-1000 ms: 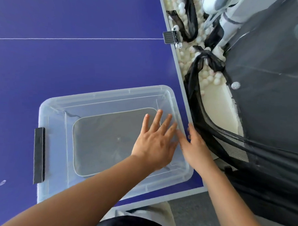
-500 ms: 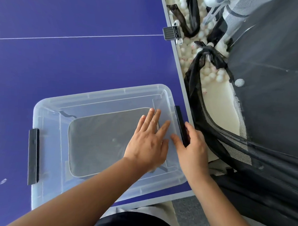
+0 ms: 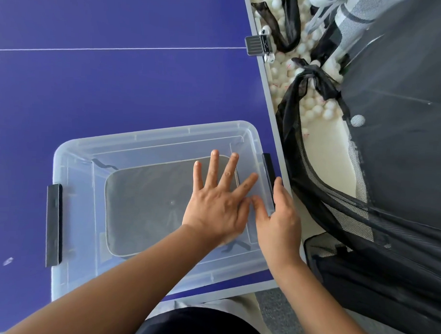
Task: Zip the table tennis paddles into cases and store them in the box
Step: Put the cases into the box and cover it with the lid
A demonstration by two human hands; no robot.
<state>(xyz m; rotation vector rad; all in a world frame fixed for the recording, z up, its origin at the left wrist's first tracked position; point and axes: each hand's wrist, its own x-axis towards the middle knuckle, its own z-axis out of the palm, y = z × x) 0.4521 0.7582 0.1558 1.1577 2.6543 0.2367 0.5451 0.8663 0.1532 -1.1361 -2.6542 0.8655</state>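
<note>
Head view, left hand point(image 3: 216, 211) flat on box lid point(image 3: 145, 144), right hand point(image 3: 279, 216) at latch point(image 3: 268, 176)

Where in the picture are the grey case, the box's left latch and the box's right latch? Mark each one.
grey case point(image 3: 148, 209): head view, bare middle of its flat top.
left latch point(image 3: 54, 224): head view, middle of the black bar.
right latch point(image 3: 268, 168): head view, upper part of the black bar.

Clear box point(image 3: 74, 159) on blue table point(image 3: 117, 88)
</note>
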